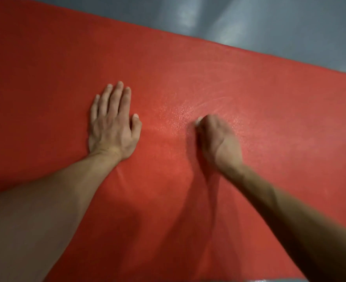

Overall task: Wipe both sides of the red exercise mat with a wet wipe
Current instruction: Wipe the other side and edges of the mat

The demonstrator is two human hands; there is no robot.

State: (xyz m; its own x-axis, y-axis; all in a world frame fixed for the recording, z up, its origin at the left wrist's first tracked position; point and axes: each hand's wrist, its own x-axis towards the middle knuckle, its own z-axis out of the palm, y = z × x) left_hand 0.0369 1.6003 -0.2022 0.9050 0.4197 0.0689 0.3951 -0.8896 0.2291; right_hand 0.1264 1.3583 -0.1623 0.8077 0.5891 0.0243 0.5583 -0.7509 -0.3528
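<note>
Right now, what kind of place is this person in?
Hard to say for sure: probably a home floor or a gym. A red exercise mat lies flat on a smooth, shiny grey floor, and both hands, left and right, press on it. Nothing else shows.

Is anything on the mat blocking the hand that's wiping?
Nothing visible does. The right hand grips a white wipe directly on the red mat; the left hand presses flat off to its side.

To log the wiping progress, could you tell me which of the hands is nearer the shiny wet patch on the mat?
Right. The right hand touches the wet patch at its near-right edge; the left hand lies flat on dry mat to its left.
</note>
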